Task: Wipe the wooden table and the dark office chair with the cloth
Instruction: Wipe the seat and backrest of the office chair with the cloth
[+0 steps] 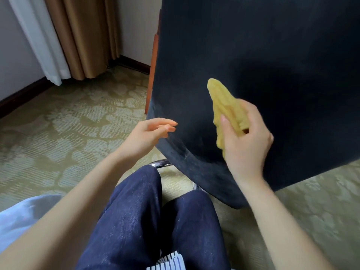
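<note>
1. The right hand (247, 141) is on the chair (272, 55) back, low and left of its middle. Fingers and thumb curl round a bunched yellow cloth (224, 106), whose free end points up across the dark fabric.
2. The left hand (150, 133) hovers at the chair's lower left edge, fingers loose and holding nothing. Whether the fingertips touch the fabric, I cannot tell.
3. A sliver of reddish wood shows behind the chair's left edge. That, I judge, is the bench (153, 75), but too little shows to say anything of its top.
4. A chrome base (161, 163) peeks out under the chair, just beyond the person's knees (136, 211), with patterned carpet (58, 133) all round.
5. Risk one: the cloth is wadded, so probably only a narrow ridge meets the fabric. Strokes could leave unwiped stripes, and pale dusty streaks already show along the chair's lower curve.
6. Risk two: this looks like a swivel chair. Push hard with nothing bracing it and the back may turn away from the stroke. The left hand sits well placed to steady that edge.
7. Risk three: the cloth's loose end lies outside the grip. A downward drag could fold it under, or tug the cloth out of the fingers.
</note>
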Demonstrator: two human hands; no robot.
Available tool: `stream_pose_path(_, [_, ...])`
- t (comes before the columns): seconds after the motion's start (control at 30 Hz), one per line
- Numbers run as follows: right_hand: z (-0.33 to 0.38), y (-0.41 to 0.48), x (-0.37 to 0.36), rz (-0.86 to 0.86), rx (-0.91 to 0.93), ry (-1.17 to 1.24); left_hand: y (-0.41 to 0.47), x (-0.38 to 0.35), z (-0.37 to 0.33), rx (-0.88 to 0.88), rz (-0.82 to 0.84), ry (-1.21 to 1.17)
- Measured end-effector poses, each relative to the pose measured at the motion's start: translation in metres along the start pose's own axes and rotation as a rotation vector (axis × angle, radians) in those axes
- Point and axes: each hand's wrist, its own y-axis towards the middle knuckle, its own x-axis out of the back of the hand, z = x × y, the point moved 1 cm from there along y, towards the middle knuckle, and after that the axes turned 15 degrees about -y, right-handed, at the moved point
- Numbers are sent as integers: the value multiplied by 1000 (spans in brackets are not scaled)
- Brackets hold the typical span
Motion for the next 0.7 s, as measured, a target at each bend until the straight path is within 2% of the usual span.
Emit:
stream_pose_path(0.1, [-9, 21, -30, -245, 482, -428, 0, 3, 8, 33, -42, -48])
stream_pose_path(0.17, [-25, 22, -56, -255, 770, -578, 1, 5, 14, 62, -71, -68])
stream_pose_path(0.27, [-62, 13, -85, -16, 1145, -639, 3, 11, 22, 96, -117, -76])
stream_pose_path(0.33, [-81, 5, -96, 187, 1276, -643, 5, 20, 27, 110, -132, -82])
stream_pose_path(0.37, [-83, 2, -98, 259, 1263, -638, 6, 24, 29, 114, -140, -76])
stream_pose_path(0.43, [-77, -1, -103, 319, 1110, -562, 10, 32, 33, 141, -166, -84])
stream_pose_path(0.5, [-59, 0, -110, 323, 934, -443, 16, 35, 41, 271, -169, -131])
stream_pose_path(0.57, [-37, 3, -105, 274, 829, -351, 16, 25, 47, 466, -87, -219])
stream_pose_path(0.63, [-17, 6, -102, 246, 798, -300, 15, 15, 52, 604, -10, -508])
stream_pose_path(0.7, [-1, 4, -97, 228, 801, -271, 14, 9, 55, 621, 10, -862])
